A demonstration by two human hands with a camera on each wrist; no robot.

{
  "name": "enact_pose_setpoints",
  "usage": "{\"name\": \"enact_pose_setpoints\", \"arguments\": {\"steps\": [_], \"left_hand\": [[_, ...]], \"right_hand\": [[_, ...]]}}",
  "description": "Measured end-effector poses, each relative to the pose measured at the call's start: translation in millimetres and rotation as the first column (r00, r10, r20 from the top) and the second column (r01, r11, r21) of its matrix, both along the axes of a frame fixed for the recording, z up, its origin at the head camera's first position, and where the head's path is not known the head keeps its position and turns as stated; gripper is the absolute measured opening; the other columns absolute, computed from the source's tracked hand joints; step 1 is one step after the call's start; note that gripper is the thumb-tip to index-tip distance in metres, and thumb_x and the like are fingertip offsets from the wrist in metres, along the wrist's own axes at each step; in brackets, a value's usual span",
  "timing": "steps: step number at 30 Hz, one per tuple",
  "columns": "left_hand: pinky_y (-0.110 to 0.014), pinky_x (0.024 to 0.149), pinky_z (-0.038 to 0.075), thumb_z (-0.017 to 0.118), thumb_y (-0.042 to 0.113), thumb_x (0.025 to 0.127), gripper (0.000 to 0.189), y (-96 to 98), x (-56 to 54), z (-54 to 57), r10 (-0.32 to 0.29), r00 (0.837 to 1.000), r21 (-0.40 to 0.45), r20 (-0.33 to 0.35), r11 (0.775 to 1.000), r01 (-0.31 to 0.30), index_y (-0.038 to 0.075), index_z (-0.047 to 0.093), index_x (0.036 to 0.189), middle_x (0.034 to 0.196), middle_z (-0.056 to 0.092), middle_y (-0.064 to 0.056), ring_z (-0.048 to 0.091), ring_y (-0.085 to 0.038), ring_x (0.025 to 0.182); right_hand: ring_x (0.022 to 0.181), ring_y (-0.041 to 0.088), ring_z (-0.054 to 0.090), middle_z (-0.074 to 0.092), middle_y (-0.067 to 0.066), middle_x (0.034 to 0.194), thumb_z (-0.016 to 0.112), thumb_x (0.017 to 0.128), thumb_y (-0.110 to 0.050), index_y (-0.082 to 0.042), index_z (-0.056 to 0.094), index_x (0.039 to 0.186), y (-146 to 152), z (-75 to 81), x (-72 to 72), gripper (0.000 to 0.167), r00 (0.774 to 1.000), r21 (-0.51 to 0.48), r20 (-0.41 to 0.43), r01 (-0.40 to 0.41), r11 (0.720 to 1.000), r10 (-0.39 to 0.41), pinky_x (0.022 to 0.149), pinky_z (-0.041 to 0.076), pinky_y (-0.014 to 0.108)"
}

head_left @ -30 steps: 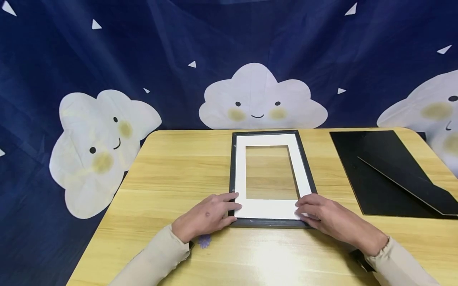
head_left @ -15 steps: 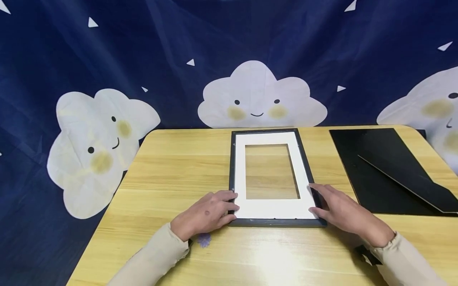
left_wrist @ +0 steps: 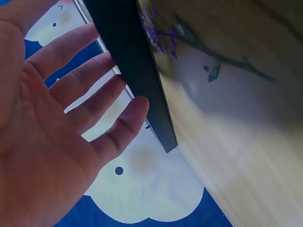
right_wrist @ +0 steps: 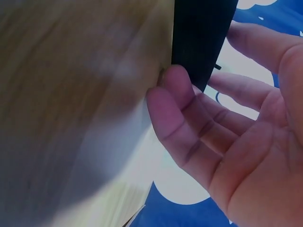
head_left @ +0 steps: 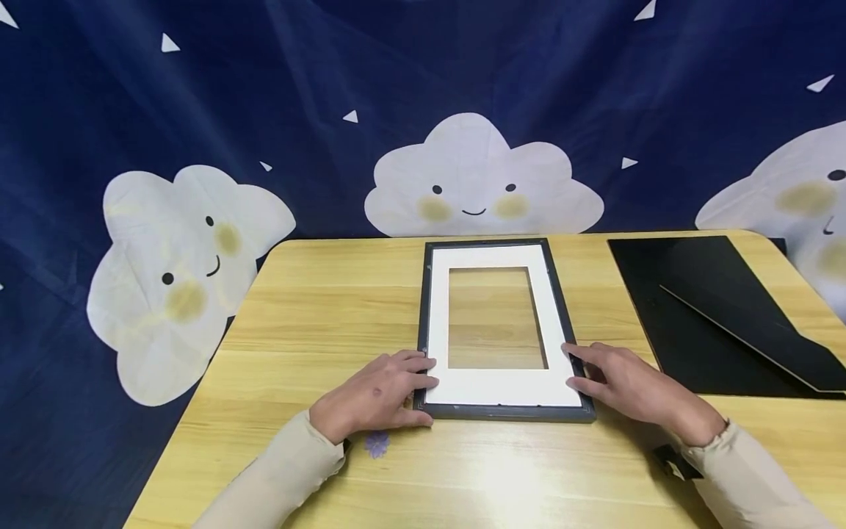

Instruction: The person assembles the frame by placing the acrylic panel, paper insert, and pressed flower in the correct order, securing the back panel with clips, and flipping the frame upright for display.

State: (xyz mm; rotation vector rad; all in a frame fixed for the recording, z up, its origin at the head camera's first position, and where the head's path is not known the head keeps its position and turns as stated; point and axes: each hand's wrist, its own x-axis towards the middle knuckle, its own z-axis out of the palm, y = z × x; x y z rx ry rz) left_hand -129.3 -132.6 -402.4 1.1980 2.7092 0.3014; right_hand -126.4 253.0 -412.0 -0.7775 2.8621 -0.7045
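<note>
A: Backdrop [head_left: 317,59]?
B: Dark blue, cloud-printed, behind the bench [head_left: 330,316].
A: Picture frame [head_left: 509,414]?
B: Flat at mid-bench; black board [head_left: 700,272] apart on its right, white mat [head_left: 499,387] inside.
A: Left hand [head_left: 375,393]?
B: Fingers extended, loose, touching the frame's left side near the front corner.
A: Right hand [head_left: 637,386]?
B: Fingers bent at the right side; cannot tell whether they grip.

left hand [head_left: 377,393] with fingers spread, right hand [head_left: 631,386] with fingers lightly bent, both forearms [head_left: 271,470] slanting inward

Wrinkled beige sleeves [head_left: 753,477], the right cuff [head_left: 719,442] gathered, a small black piece [head_left: 689,469] showing beneath each cuff
</note>
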Motion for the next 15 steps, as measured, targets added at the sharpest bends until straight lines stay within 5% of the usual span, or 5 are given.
{"name": "enact_pose_setpoints", "arguments": {"steps": [3, 11, 15], "left_hand": [[-0.049, 0.108, 0.039, 0.075, 0.046, 0.087, 0.054, 0.8, 0.5, 0.8, 0.012, 1.000, -0.020, 0.026, 1.000, -0.012, 0.013, 0.068, 0.129, 0.147, 0.052, -0.007, 0.042, -0.026, 0.139], [-0.047, 0.109, 0.040, 0.077, 0.043, 0.086, 0.052, 0.0, -0.2, 2.4, 0.010, 1.000, -0.024, 0.030, 1.000, -0.010, 0.011, 0.070, 0.127, 0.146, 0.053, -0.008, 0.043, -0.026, 0.139], [-0.046, 0.109, 0.040, 0.081, 0.040, 0.084, 0.064, -9.0, -1.3, 6.6, 0.049, 0.995, 0.042, 0.088, 0.998, -0.053, 0.011, 0.062, 0.137, 0.151, 0.047, -0.010, 0.044, -0.027, 0.138]], "right_hand": [[0.070, 0.006, 0.045, 0.047, -0.007, 0.078, 0.073, 0.092, -0.019, 0.005, 0.060, 0.133, -0.7, -0.8, -0.7, 0.048, 1.000, -0.005, 0.002, -0.015, 1.000, 0.015, 0.062, 0.039, 0.025], [0.069, 0.005, 0.044, 0.047, -0.006, 0.079, 0.074, 0.091, -0.018, 0.004, 0.060, 0.132, -2.0, -1.4, 0.2, 0.049, 1.000, 0.003, 0.011, -0.013, 1.000, 0.013, 0.060, 0.038, 0.024], [0.070, 0.006, 0.044, 0.047, -0.006, 0.080, 0.073, 0.092, -0.018, 0.004, 0.060, 0.133, -2.2, -0.3, 0.7, 0.049, 1.000, 0.012, 0.020, -0.008, 1.000, 0.008, 0.060, 0.038, 0.024]]}}
